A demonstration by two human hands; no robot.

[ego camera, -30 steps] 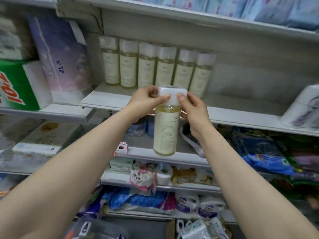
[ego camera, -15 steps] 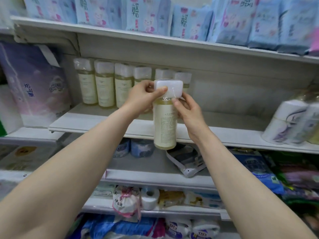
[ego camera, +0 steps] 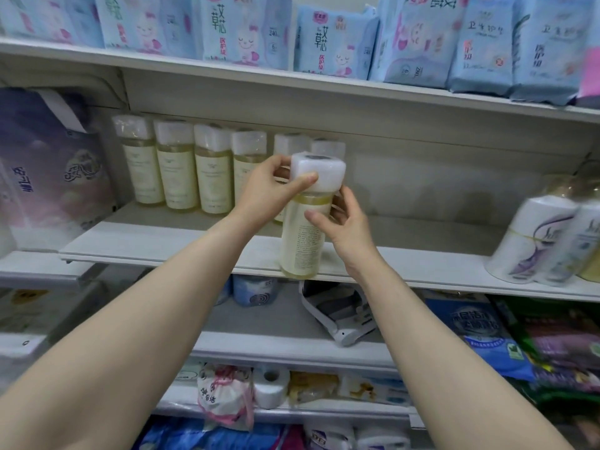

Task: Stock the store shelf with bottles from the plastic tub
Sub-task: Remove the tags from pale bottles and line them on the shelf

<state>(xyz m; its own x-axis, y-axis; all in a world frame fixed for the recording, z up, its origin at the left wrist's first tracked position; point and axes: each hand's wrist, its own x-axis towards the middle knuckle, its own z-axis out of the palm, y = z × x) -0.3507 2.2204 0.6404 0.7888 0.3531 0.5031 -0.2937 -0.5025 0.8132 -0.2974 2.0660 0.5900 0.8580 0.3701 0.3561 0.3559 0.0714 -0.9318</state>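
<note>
White shelving (ego camera: 292, 349) fills the view in tiers. The top shelf (ego camera: 227, 71) carries pale blue packs (ego camera: 337, 43) printed with pink cartoon faces. Below it runs the middle shelf (ego camera: 422, 254), backed by a plain grey-white panel (ego camera: 438, 177). A lilac bag (ego camera: 55, 177) stands just left of it, and white wrapped rolls (ego camera: 532, 241) with purple print lean at its right end. One tier lower lie a white plastic device (ego camera: 341, 316) and a blue bag (ego camera: 477, 332). Near the bottom sit a toilet roll (ego camera: 271, 384) and a tied white pouch (ego camera: 224, 397). The light is soft and even.
</note>
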